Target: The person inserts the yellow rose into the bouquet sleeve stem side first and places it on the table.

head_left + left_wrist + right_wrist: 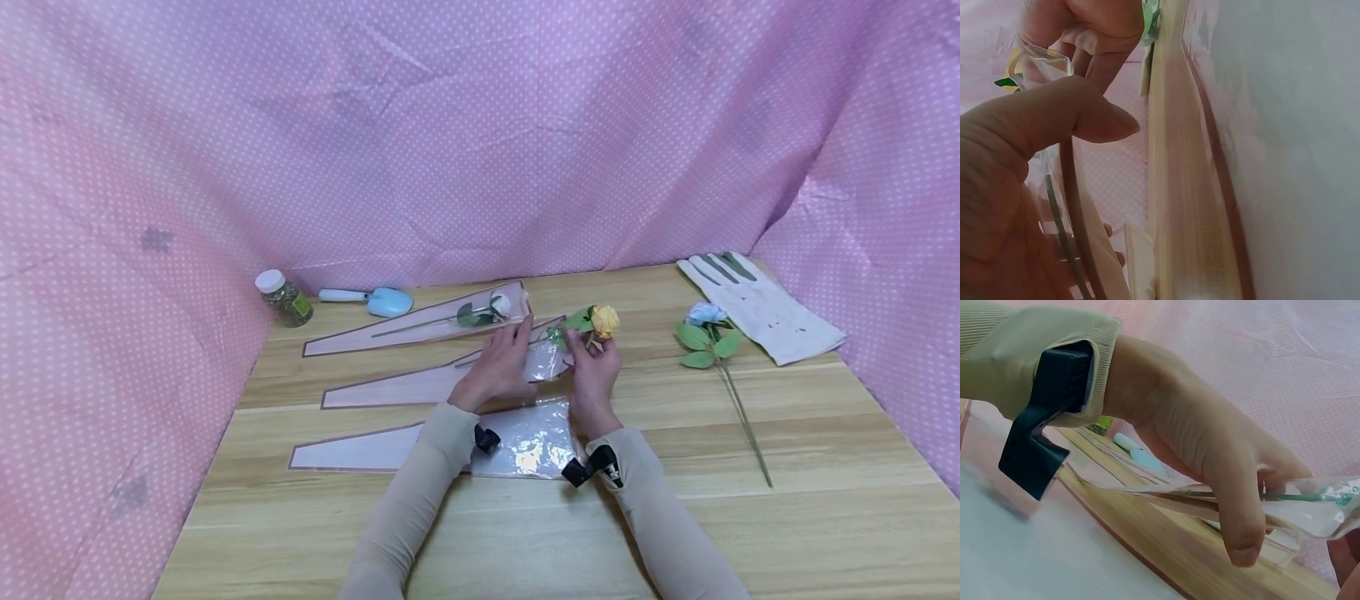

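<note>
My left hand (498, 362) grips the middle clear-fronted flower sleeve (405, 389), its thumb on the near side and fingers behind, as the right wrist view shows. Partly inside that sleeve is a yellow rose (604, 322); its green stem (1054, 203) shows through the film, and the bloom sticks out past the wide mouth. Just below the bloom, my right hand (596, 383) pinches the rose between thumb and fingers at the sleeve's mouth. Behind lies another sleeve (341, 342) with a white rose (501, 306) in it. A third, flat sleeve (525, 437) lies under my wrists.
At the right, a blue rose (707, 314) with a long stem lies beside white gloves (783, 321). Back left are a jar (288, 304) with a white lid and a small blue trowel (389, 302). A pink dotted cloth (480, 150) walls the table's back and sides.
</note>
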Demonstrator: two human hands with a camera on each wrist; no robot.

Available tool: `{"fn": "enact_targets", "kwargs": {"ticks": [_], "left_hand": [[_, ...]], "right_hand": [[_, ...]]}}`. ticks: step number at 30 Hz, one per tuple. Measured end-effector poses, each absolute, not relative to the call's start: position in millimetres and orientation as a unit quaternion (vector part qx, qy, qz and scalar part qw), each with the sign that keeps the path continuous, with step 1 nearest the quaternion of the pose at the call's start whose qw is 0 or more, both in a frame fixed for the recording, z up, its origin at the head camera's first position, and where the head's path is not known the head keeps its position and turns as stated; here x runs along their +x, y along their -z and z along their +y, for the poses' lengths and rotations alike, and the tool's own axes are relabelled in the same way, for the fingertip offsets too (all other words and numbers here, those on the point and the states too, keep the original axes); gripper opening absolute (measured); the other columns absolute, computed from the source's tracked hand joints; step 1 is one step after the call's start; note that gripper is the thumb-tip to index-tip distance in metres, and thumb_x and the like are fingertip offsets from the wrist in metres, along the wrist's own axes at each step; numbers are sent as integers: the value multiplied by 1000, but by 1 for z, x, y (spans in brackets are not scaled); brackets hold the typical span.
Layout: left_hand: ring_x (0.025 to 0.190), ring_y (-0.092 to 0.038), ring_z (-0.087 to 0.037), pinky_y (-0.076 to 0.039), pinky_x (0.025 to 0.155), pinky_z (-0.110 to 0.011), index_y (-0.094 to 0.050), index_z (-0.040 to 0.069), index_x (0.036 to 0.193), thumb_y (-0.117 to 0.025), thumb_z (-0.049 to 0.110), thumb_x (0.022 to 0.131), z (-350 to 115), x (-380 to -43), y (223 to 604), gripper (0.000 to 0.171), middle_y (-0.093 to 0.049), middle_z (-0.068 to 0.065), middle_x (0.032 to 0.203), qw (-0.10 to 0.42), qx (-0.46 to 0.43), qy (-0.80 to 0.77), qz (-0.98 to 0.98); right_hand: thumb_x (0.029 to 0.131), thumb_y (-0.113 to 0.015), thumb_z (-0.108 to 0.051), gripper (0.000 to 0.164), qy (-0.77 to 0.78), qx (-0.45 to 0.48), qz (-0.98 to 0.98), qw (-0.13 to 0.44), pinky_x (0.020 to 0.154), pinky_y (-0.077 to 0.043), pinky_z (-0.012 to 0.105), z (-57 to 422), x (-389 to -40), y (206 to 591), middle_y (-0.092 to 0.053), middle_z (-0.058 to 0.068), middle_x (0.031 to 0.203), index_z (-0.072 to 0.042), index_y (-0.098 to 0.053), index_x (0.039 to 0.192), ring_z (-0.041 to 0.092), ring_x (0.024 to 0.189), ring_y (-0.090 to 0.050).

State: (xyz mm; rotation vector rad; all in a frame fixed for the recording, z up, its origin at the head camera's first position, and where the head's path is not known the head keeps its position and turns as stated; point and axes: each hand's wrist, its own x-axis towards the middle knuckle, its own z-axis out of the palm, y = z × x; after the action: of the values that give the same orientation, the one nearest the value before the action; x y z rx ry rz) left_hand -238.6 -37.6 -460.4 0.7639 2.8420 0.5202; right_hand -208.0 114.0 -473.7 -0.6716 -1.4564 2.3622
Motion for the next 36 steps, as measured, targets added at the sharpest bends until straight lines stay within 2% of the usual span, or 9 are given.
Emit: {"fn": "enact_targets", "kwargs": {"ticks": [5,8,11,16,21,25,29,33,36], "left_hand": [[120,-46,-24,-38,116,-44,-8,12,161,-86,35,68,-39,-240,461,124,-44,-11,140,67,258,-189,945],[111,-46,-22,-43,107,-41,-9,12,161,-86,33,68,-39,-240,460,123,-46,-10,132,66,258,-199,943],[108,-45,-21,-44,104,-40,-10,14,161,-86,33,69,-40,-240,459,121,-46,-9,129,65,256,-204,943],[99,-42,-18,-42,85,-31,-13,15,160,-84,33,69,-42,-240,457,117,-45,-6,119,54,258,-206,943],[95,-39,-17,-36,77,-27,-15,15,159,-83,33,70,-43,-241,456,114,-43,-5,114,39,263,-206,942],[95,-39,-17,-37,77,-27,-16,15,159,-82,33,70,-44,-242,457,112,-43,-5,115,36,264,-209,941],[95,-39,-16,-37,76,-26,-16,16,159,-81,33,69,-44,-243,457,112,-43,-4,114,33,264,-209,941],[94,-39,-16,-36,75,-25,-16,16,159,-81,33,69,-45,-243,457,113,-42,-4,113,34,264,-210,941],[94,-38,-16,-36,75,-25,-16,16,160,-81,32,69,-45,-243,457,113,-41,-3,113,36,264,-213,940]], "right_hand": [[91,-73,-22,66,-832,-208,-496,136,108,-47,28,119,-207,469,-57,5,140,-17,-39,146,16,125,-59],[95,-68,-21,63,-835,-184,-503,130,116,-39,27,124,-206,467,-50,1,147,-18,-34,148,14,133,-51],[99,-60,-29,51,-831,-161,-519,118,109,-43,27,131,-203,466,-54,-3,136,-23,-35,143,13,122,-55],[102,-49,-49,32,-824,-136,-544,81,80,-50,23,144,-201,463,-60,-7,109,-32,-41,128,10,94,-61],[102,-37,-58,30,-820,-130,-556,37,88,-45,25,155,-204,460,-55,-10,111,-35,-44,121,10,101,-54],[104,-40,-51,26,-826,-121,-550,18,94,-43,28,163,-207,458,-53,-11,109,-30,-50,117,9,101,-51],[106,-46,-30,23,-822,-88,-562,34,83,-50,21,171,-210,455,-58,-14,101,-20,-55,125,3,90,-54],[102,-54,-15,31,-807,-51,-586,50,78,-52,16,180,-211,452,-57,-15,102,-11,-50,133,0,90,-56],[98,-61,-8,31,-798,-23,-601,48,81,-52,15,186,-211,451,-58,-14,104,-13,-54,128,1,94,-56]]}}
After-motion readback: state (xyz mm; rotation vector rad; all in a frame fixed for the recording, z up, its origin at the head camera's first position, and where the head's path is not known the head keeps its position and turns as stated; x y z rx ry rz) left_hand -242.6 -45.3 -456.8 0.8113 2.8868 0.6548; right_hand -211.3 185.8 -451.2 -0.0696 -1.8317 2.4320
